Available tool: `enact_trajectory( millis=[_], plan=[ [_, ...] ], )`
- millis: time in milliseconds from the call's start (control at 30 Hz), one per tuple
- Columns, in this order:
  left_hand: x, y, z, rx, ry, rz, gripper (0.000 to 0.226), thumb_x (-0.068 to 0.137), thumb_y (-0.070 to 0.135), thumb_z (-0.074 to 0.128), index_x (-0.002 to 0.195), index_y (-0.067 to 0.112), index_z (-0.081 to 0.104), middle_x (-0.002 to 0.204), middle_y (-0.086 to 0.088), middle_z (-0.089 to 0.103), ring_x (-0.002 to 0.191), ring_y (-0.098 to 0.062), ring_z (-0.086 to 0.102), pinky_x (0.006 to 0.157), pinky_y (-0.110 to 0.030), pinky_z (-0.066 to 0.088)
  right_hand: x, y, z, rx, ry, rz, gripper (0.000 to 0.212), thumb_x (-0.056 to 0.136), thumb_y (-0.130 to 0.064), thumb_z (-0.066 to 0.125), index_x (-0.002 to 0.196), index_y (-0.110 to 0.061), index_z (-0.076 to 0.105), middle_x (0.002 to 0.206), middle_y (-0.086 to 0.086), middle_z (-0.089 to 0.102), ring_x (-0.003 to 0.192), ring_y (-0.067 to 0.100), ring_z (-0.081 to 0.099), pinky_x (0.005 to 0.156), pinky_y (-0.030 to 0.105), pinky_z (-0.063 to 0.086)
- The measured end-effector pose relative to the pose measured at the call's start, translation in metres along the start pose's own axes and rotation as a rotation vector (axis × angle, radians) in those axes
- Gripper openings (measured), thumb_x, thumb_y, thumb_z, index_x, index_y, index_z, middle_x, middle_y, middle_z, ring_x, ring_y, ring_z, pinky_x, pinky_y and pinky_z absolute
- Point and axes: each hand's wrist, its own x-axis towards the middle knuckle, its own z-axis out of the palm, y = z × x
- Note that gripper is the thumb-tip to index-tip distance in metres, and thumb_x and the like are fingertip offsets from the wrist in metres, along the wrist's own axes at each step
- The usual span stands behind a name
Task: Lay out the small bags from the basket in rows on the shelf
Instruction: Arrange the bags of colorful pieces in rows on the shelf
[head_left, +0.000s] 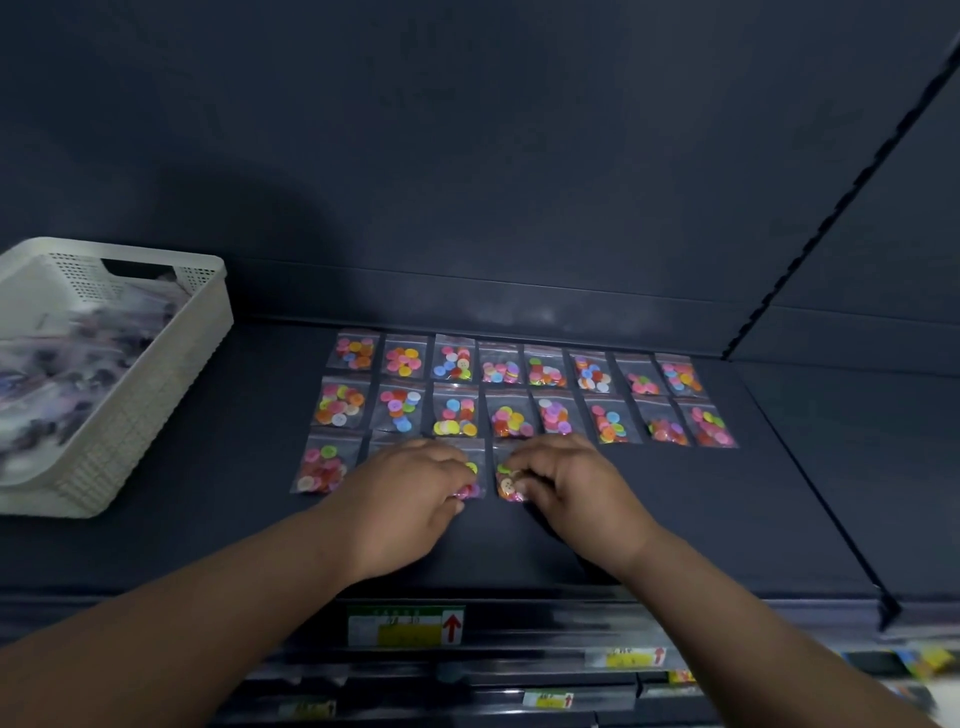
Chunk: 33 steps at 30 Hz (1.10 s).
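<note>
Small clear bags of coloured buttons lie in rows on the dark shelf (701, 509). Two full rows run along the back, starting at the back-left bag (355, 352). A third row starts at the front left with one bag (323, 466). My left hand (410, 493) covers bags in that front row, its fingertips on one bag (470, 480). My right hand (566, 483) pinches the neighbouring bag (508, 480) with curled fingers. The white basket (156, 395) stands at the left with more bags, blurred.
The shelf's back wall rises just behind the far row. A slotted upright (831, 208) runs diagonally at the right. Price labels (405, 626) sit on the shelf's front edge, with lower shelves beneath. Bare shelf lies to the right of the front row.
</note>
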Motion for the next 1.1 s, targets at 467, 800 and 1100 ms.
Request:
enact_trajectory(
  millis=[467, 800, 1100],
  plan=[
    [-0.009, -0.021, -0.054, 0.181, 0.218, -0.106, 0.037, 0.086, 0.035, 0.052, 0.117, 0.016, 0.063, 0.119, -0.004, 0.063, 0.108, -0.023, 0.060, 0.093, -0.032, 0.046, 0.056, -0.053, -0.020, -0.135, 0.072, -0.224, 0.023, 0.086, -0.020, 0.058, 0.107, -0.014, 0.067, 0.106, 0.004, 0.065, 0.099, 0.026, 0.056, 0.088, 0.027, 0.039],
    [-0.094, -0.104, -0.141, 0.335, 0.244, -0.361, 0.051, 0.079, 0.045, 0.042, 0.107, 0.011, 0.069, 0.108, -0.010, 0.069, 0.096, -0.029, 0.066, 0.086, -0.039, 0.051, 0.133, -0.172, 0.015, -0.138, 0.042, -0.391, 0.043, 0.088, -0.031, 0.059, 0.128, -0.018, 0.056, 0.130, 0.004, 0.054, 0.117, 0.028, 0.046, 0.101, 0.038, 0.039],
    [-0.173, -0.202, -0.185, 0.281, 0.264, -0.566, 0.045, 0.083, 0.039, 0.050, 0.114, 0.010, 0.066, 0.109, -0.009, 0.067, 0.101, -0.029, 0.062, 0.085, -0.035, 0.049, 0.204, -0.273, 0.070, -0.108, -0.134, -0.452, 0.039, 0.087, -0.028, 0.056, 0.124, -0.018, 0.057, 0.121, 0.008, 0.056, 0.113, 0.028, 0.047, 0.097, 0.036, 0.041]
  ],
)
